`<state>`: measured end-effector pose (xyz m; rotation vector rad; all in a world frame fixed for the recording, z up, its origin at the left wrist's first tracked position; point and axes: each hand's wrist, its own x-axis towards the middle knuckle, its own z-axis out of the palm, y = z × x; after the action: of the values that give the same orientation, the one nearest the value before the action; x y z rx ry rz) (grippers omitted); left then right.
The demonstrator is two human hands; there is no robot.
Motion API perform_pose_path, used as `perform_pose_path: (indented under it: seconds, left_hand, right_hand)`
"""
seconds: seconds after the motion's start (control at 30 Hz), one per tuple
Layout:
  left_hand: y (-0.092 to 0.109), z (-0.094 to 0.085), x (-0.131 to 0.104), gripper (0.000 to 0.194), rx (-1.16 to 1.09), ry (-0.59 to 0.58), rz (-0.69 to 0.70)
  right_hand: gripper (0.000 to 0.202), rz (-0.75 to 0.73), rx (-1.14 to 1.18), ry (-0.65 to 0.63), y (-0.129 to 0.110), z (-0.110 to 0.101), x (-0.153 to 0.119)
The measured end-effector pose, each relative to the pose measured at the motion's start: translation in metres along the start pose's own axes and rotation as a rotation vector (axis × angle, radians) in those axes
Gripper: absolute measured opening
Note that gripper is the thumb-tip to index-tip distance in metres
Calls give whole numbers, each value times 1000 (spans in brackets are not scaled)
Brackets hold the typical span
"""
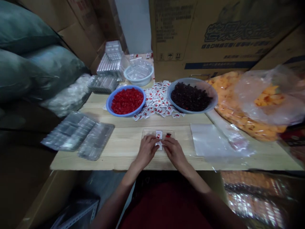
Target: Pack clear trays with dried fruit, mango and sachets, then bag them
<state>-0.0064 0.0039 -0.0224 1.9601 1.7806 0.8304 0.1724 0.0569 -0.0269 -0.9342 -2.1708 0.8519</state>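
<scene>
A clear plastic tray (149,130) lies near the table's front edge, under both hands. In its middle sits a small white packet (159,134) with a red print. Dark and red pieces (168,135) show in the right part. My left hand (148,148) reaches in from the left, its fingertips closed at a second white packet (159,146), just below the first. From the other side my right hand (173,150) pinches at the same lower packet. The fingers cover part of the tray and of that packet.
Behind the tray lie many printed packets (157,98), between a bowl of red pieces (126,101) and a bowl of dark pieces (192,96). Stacked clear trays (95,140) are at left. Plastic bags (209,140) and a bag of orange pieces (228,92) are at right.
</scene>
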Motion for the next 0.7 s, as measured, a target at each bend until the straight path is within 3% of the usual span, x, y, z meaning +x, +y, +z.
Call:
perform_pose_path:
  seconds: [0.07,0.13,0.2,0.33,0.43,0.5,0.57,0.63,0.7]
  left_hand:
    - [-1,4,-1,29,36,13,3]
    - [-1,0,-2,33,32,71,-1]
    - [-1,-11,-4,36,13,167,-34]
    - [-2,-40,-6,27,-2,313,-136]
    - [2,-51,-7,22,11,339,-169]
    - [7,-52,-8,22,28,354,-187]
    - [12,-49,-9,22,26,359,-215]
    - [16,-46,-9,21,5,357,-232]
    - [17,-43,-8,20,-8,346,-228]
  right_hand:
    - [25,5,-25,34,-1,-19,-4]
    - [23,29,-52,136,4,-53,-5]
    - [23,64,-116,325,17,-105,-4]
    - [22,125,-375,852,52,-230,-2]
    - [26,176,-432,1051,77,-302,-4]
    - [29,189,-427,1097,92,-331,0]
    - [27,223,-420,1061,109,-350,14]
    - [21,359,-401,903,128,-362,40]
    - [17,609,-393,653,146,-368,70]
